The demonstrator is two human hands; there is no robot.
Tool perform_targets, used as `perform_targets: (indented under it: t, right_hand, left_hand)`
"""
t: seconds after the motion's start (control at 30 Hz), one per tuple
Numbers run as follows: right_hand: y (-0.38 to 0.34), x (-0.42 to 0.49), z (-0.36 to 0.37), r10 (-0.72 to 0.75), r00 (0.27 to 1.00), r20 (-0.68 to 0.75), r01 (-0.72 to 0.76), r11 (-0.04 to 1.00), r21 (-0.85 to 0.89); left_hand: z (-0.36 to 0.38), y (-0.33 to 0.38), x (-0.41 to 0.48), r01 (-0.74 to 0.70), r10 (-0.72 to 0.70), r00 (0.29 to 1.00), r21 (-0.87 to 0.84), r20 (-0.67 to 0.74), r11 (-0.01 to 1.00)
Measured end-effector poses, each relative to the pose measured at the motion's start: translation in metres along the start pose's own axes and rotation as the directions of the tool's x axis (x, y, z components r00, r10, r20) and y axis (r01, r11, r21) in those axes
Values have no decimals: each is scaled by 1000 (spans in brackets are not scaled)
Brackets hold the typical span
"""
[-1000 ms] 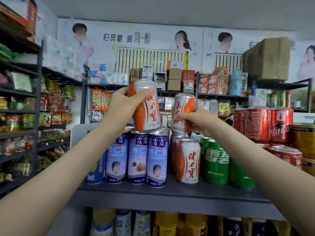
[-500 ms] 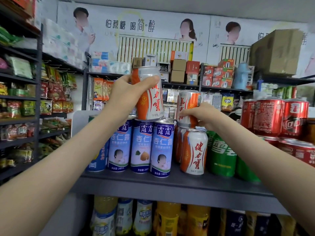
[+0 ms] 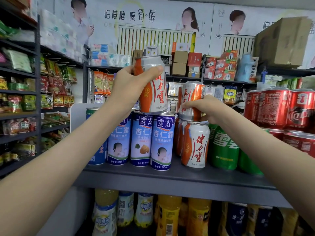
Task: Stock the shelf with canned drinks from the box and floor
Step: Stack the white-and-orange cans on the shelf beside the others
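Item one: my left hand (image 3: 131, 87) grips an orange-white can (image 3: 154, 92), tilted, just over the blue cans (image 3: 161, 142). Item two: my right hand (image 3: 211, 109) grips a second can (image 3: 191, 97) atop the orange-white row (image 3: 196, 145) on the shelf (image 3: 170, 183).

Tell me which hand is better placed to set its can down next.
Right, probably. The right hand holds the right can nearly upright just over the matching orange-and-white cans; the left hand holds the left can tilted, over the blue cans.
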State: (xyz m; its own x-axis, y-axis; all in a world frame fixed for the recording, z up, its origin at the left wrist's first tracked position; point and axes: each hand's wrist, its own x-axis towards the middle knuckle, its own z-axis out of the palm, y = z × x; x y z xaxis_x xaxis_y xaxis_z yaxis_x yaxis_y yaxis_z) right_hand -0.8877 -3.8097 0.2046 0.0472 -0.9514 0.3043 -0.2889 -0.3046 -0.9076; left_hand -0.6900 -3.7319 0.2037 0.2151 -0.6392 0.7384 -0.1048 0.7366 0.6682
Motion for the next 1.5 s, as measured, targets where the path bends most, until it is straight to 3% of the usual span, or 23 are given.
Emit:
perform_targets:
  t: [0.77, 1.0, 1.07, 1.13, 1.23, 1.27, 1.33, 1.37, 1.43, 1.5]
  right_hand:
    - [4, 2, -1, 21, 1000, -12, -23, 994, -103]
    - [4, -4, -4, 14, 997, -75, -22, 994, -108]
    - [2, -9, -8, -35, 988, -152, 14, 991, -136]
    - [-2, -22, -10, -178, 949, -261, 126, 971, -203]
    - [-11, -60, -5, -452, 821, -350, 388, 890, -240]
    - [-14, -73, -2, -485, 810, -330, 445, 875, -193]
    - [-17, -97, 6, -434, 885, -169, 440, 898, 0]
    - [-19, -105, 10, -369, 929, -25, 369, 921, 121]
    - [-21, -114, 15, -239, 947, 215, 148, 918, 369]
    - [-23, -116, 13, -193, 938, 289, -20, 801, 599]
  left_hand:
    - [15, -4, 0, 46, -46, 999, 21, 11, 999]
    - [17, -3, -2, 36, -36, 999, -7, -5, 999]
    - [17, -2, -3, 33, -33, 999, -19, -26, 999]
    - [19, 0, -4, 33, -35, 998, -37, -59, 999]
    - [23, 4, -7, 45, -55, 992, -94, -112, 995]
    - [25, 5, -8, 56, -72, 990, -125, -122, 991]
    - [32, 7, -12, 88, -119, 984, -221, -133, 971]
    - [36, 8, -14, 101, -141, 982, -277, -128, 956]
    - [46, 9, -19, 103, -154, 982, -367, -112, 925]
    - [55, 12, -24, 100, -155, 983, -427, -95, 899]
